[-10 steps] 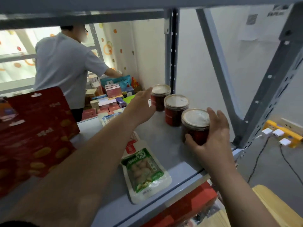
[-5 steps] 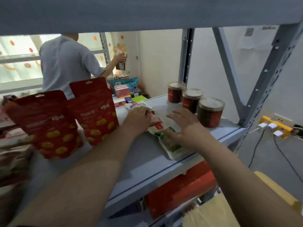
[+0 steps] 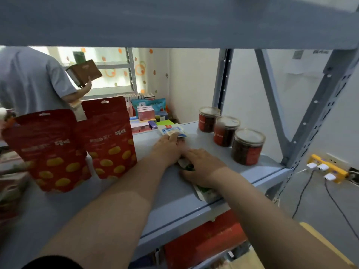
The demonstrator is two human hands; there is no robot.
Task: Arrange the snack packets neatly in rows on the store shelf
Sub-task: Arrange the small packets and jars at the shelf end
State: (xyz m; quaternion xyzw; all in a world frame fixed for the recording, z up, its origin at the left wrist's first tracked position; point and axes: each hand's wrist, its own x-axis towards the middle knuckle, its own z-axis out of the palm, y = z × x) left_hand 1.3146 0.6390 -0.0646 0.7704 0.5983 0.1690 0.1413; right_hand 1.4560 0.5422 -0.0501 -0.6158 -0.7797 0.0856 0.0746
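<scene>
We are pressing our right hand [image 3: 204, 166] flat on the green packet [image 3: 206, 191] near the shelf [image 3: 184, 210] edge. It has moved in to touch our left hand [image 3: 167, 150], which is lying flat on the blue packet [image 3: 172, 131] at twelve o'clock. Red pouches [image 3: 108, 140] are standing at nine o'clock, jars [image 3: 247, 146] at two o'clock.

Right: three lidded jars [image 3: 225, 131] in diagonal row, dark contents, red labels. Back left: person [image 3: 29, 78] in grey shirt, holding brown box [image 3: 84, 72]. Beyond: small boxes [image 3: 145, 113] stacked by dotted wall [image 3: 153, 72]. Low right: yellow power strip [image 3: 337, 170], white plugs [image 3: 322, 167] inserted, black cables [image 3: 302, 194] trailing. Tier below: red carton [image 3: 204, 241].
</scene>
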